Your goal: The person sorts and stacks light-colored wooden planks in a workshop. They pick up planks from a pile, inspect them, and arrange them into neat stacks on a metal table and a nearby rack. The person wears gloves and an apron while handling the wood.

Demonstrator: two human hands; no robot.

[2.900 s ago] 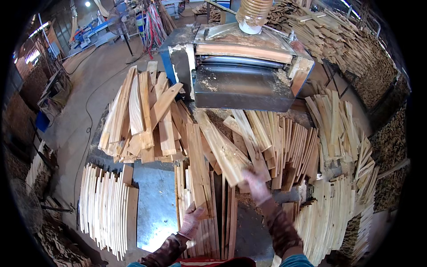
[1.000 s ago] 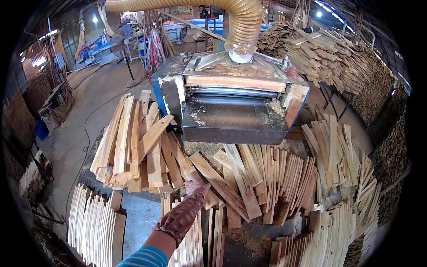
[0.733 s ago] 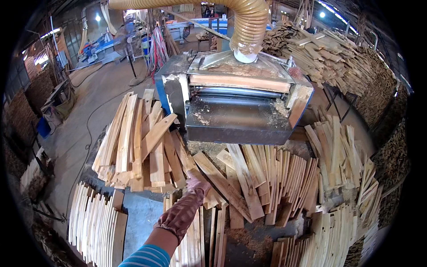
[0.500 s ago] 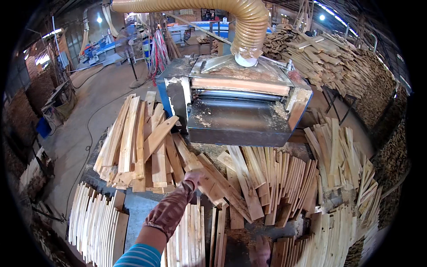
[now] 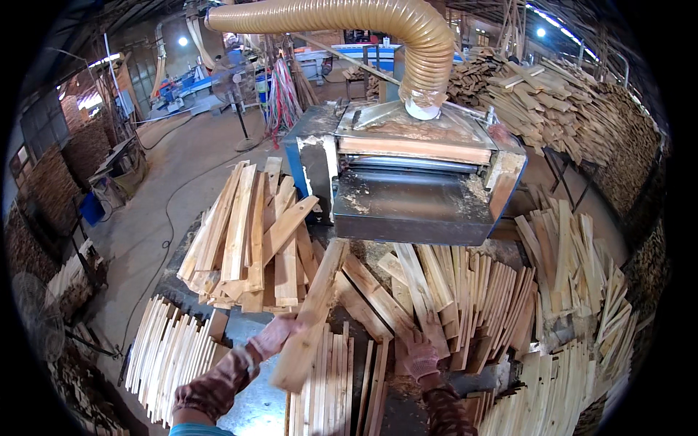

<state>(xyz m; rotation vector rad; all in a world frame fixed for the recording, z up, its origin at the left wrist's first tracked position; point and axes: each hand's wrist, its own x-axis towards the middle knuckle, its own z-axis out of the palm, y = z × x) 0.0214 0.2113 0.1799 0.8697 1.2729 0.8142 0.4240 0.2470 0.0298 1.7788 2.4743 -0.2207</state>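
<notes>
My left hand (image 5: pixel 278 333), in a pinkish work glove with a brown patterned sleeve cover, grips the edge of a wide wooden board (image 5: pixel 314 312). That board stands tilted, its near end over the light upright strips and its far end toward the machine. My right hand (image 5: pixel 422 359), gloved as well, lies with fingers stretched out at the near end of a slanted board (image 5: pixel 379 296). Its palm side is hidden. Another dark-edged board (image 5: pixel 361 307) lies along the left of that one.
A planer-like machine (image 5: pixel 414 207) with a flat metal bed stands ahead, a ribbed yellow hose (image 5: pixel 342 16) on top. Loose boards (image 5: pixel 236 232) are heaped left of it. Rows of strips (image 5: pixel 171 352) stand near left, and more wood (image 5: pixel 502 305) right. A large wood pile (image 5: pixel 560 109) rises behind.
My left hand has drawn a board out leftward and toward me, tilting it. My right hand has come forward from the lower edge onto the boards. The view has shifted slightly.
</notes>
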